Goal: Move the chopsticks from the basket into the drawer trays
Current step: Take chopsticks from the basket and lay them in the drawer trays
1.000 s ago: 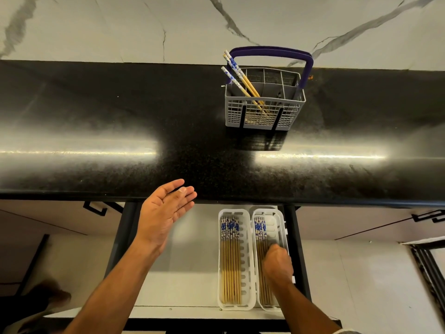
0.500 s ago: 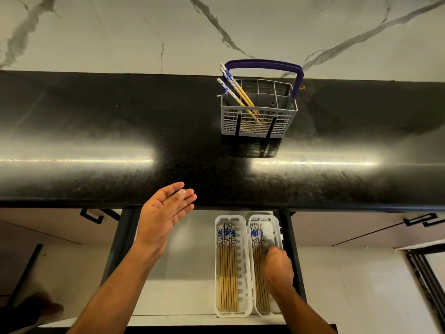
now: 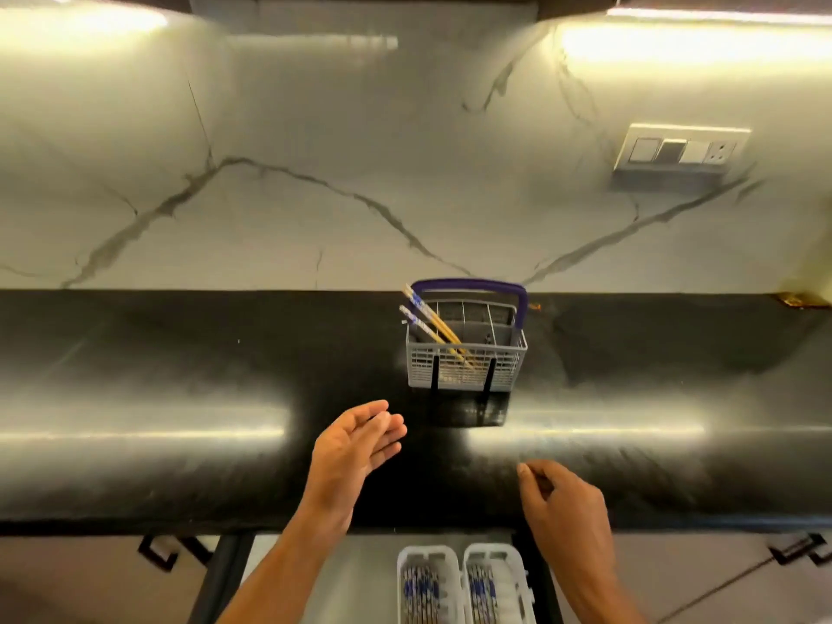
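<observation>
I see my left hand (image 3: 355,448) with fingers spread, empty, above the black table (image 3: 180,398); my right hand (image 3: 562,506) has fingers loosely curled, empty. Remaining chopsticks (image 3: 430,324) lean in the grey basket (image 3: 466,358); others lie in two white trays (image 3: 463,583) below.

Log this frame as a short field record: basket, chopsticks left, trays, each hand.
basket: grey basket with purple handle, on the black counter
chopsticks left: a few chopsticks leaning left in its left compartment
trays: two white trays side by side in the open drawer, both holding chopsticks
left hand: left hand open, empty, above the counter
right hand: right hand loosely curled, apparently empty, above the counter's front edge
</observation>
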Available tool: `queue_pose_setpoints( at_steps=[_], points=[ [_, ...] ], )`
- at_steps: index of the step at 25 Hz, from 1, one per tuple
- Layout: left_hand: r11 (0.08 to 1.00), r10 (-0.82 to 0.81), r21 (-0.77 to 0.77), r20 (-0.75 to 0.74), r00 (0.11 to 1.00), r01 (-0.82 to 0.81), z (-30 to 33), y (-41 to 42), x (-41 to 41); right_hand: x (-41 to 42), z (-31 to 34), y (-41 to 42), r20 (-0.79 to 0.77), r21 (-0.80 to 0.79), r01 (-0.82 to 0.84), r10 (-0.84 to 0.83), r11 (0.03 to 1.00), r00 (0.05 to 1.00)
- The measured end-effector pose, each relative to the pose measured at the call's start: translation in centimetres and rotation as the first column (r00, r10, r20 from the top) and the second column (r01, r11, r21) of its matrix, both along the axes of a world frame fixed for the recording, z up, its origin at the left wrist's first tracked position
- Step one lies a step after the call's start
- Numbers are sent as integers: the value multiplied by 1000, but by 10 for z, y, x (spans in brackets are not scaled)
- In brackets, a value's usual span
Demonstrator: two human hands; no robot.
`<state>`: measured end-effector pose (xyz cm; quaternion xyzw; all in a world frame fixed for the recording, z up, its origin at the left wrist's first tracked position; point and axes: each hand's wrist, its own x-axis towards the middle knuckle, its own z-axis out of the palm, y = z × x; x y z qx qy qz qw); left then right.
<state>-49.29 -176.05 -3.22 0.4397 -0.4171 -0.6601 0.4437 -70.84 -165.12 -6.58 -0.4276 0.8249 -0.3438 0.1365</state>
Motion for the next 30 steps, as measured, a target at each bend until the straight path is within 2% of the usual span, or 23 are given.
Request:
queue_pose_setpoints(
  at_steps=[3,5,9,13,16,19,23,30],
  points=[
    [994,19,-105,157,987,-2,34,-54,-25,2,31,-20,13,-142,-3,5,990,1000],
    [977,68,-215,338,939,7,48,-99,-41,5,43,-27,26,-212,-11,17,977,1000],
    [912,236,-403,664,710,74,67,-174,-71,2,51,-38,70,-231,-44,61,972,996],
    [877,216,-399,825,522,267,67,-214,-92,-9,51,-50,85,-228,-19,39,974,996],
    [865,168,-340,890,425,369,61,-232,-100,-20,46,-60,89,-230,23,-3,973,996],
    [871,128,-311,891,435,381,58,-241,-104,-28,42,-64,118,-189,46,-24,981,993],
    [890,121,-316,859,498,328,55,-245,-105,-34,38,-63,145,-193,60,-32,979,989],
    [884,58,-323,794,605,339,66,-241,-98,-37,41,-61,179,-173,63,-32,983,983]
  ],
)
